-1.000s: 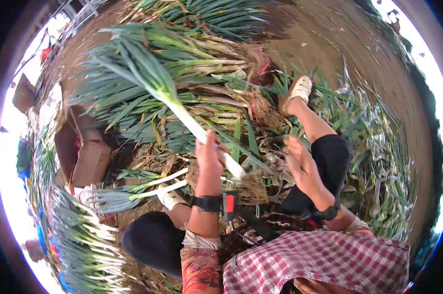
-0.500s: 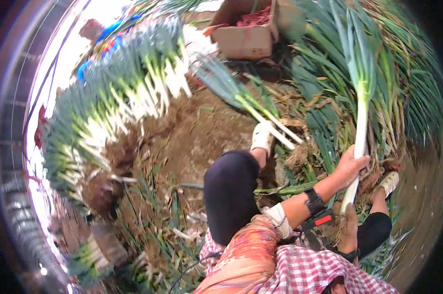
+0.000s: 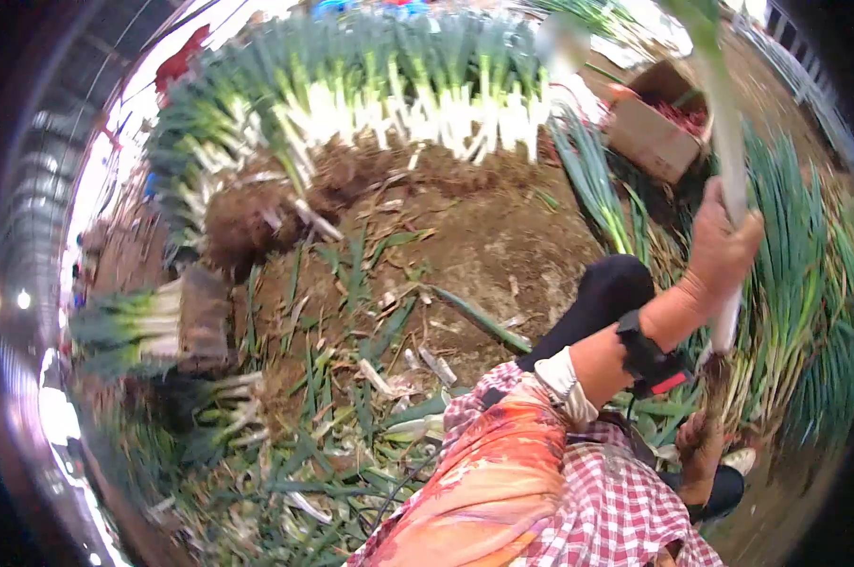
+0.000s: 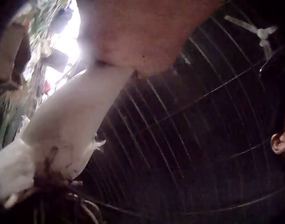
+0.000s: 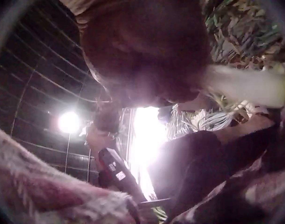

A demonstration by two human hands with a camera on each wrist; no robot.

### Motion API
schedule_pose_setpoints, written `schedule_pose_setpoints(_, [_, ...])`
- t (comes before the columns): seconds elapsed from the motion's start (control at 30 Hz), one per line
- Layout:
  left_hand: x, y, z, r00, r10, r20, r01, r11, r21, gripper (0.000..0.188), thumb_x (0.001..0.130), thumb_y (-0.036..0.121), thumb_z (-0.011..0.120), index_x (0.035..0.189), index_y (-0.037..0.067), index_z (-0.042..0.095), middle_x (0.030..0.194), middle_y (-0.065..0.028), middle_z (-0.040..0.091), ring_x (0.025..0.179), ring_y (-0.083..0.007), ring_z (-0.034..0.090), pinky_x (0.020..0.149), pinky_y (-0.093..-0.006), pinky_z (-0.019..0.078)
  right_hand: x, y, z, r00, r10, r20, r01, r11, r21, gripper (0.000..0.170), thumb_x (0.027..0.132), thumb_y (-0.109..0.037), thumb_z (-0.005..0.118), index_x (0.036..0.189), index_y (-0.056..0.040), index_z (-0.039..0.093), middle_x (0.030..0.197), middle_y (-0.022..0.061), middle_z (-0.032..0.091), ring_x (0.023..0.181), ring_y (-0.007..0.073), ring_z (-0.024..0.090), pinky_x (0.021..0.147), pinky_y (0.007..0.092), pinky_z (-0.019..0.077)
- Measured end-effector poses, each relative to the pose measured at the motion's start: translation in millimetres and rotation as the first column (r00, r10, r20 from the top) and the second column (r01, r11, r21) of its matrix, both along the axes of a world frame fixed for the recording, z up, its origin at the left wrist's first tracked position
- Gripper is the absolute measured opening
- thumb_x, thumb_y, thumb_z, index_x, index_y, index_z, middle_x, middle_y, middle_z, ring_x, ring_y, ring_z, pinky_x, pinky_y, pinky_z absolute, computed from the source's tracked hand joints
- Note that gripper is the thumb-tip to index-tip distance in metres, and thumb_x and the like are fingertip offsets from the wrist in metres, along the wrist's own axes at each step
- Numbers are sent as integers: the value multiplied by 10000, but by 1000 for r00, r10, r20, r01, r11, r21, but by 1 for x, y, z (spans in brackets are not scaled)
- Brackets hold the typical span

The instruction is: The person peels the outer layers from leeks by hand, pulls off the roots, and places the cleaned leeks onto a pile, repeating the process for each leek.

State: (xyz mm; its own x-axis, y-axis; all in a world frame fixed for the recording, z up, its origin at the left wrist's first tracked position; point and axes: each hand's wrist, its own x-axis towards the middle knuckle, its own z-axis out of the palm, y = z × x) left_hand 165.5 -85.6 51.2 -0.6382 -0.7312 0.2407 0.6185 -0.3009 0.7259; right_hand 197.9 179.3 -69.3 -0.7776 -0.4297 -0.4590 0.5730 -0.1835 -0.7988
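In the head view my left hand (image 3: 720, 248) grips the white stalk of a long leek (image 3: 726, 123), its green top running out of the upper edge. The leek's dark roots (image 3: 716, 376) hang just above my right hand (image 3: 699, 455), whose fingers look curled at the root end. In the left wrist view my left hand (image 4: 142, 35) wraps the pale stalk (image 4: 70, 112), with loose white skin and dirty roots below. The right wrist view has my right hand (image 5: 147, 56) dark and close, the blurred stalk (image 5: 250, 86) coming out beside it.
A long row of trimmed leeks (image 3: 398, 94) lies across the back. A cardboard box (image 3: 655, 135) with red ties stands behind my left hand. Untrimmed leeks (image 3: 786, 274) are heaped at right; leaf scraps (image 3: 285, 491) cover the near ground. A bundle (image 3: 153, 321) lies at left.
The head view has swung left across the row of leeks. My left hand keeps its grip on the stalk, while my right hand has moved from open beside the leek to its root end.
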Motion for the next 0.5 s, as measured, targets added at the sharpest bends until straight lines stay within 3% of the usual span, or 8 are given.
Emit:
schedule_pose_setpoints(0.1, [55,-61,6,965,217,-144,-207,975,81,194,759,64,521,915,51,408,644,16,424,520,-57,407,440,-214,367,-12,-17,9,878,441,-184,-423,897,130,314,852,-354,481,656,-120,411,504,-53,364,376,51,303,345,221,216])
schedule_pose_setpoints(0.2, [148,-113,1,902,429,-48,-430,903,0,109,782,60,514,852,50,431,647,0,466,481,-62,446,407,-211,397,-27,-36,11,697,652,-299,-555,754,351,330,840,-359,503,626,-127,406,477,-65,330,371,44,293,346,211,199])
schedule_pose_setpoints(0.27, [225,-137,12,767,638,68,-632,770,-93,106,784,65,528,843,-19,499,618,-48,523,471,-94,515,419,-214,440,-40,-43,3,728,626,-280,-483,757,440,315,843,-334,502,620,-130,414,466,-75,313,365,35,274,344,208,189])
schedule_pose_setpoints(0.37, [338,-167,26,565,820,96,-825,556,103,230,698,38,556,899,-35,470,642,-59,453,496,-114,426,409,-225,390,-76,-43,-26,771,593,-232,-441,760,477,288,842,-332,499,654,-115,481,479,-76,339,371,39,288,348,202,204])
schedule_pose_setpoints(0.4, [378,-168,33,339,911,236,-939,344,20,234,680,49,559,880,-28,464,674,-82,464,522,-136,449,420,-241,407,-82,-42,-34,770,594,-233,-444,761,473,288,842,-332,499,654,-115,481,479,-76,339,371,39,288,348,202,204])
schedule_pose_setpoints(0.43, [385,-175,28,284,927,246,-949,308,-66,184,708,83,547,835,-21,466,671,-77,472,535,-159,472,449,-252,427,-85,-44,-39,782,576,-239,-396,754,524,292,840,-334,500,634,-131,459,466,-70,341,356,42,290,336,205,205])
schedule_pose_setpoints(0.47, [489,-187,13,70,932,357,-989,111,-96,161,743,112,527,811,-24,473,682,-84,487,560,-171,496,484,-272,449,-90,-45,-46,793,558,-246,-345,743,573,301,838,-337,502,614,-147,436,453,-65,342,341,45,293,324,209,206])
schedule_pose_setpoints(0.5, [575,-201,-18,101,936,336,-966,173,-193,156,777,132,502,800,-22,482,679,-82,490,558,-175,493,510,-265,454,-98,-38,-55,765,600,-234,-343,688,639,302,836,-348,502,620,-146,441,459,-65,348,351,48,310,331,210,226])
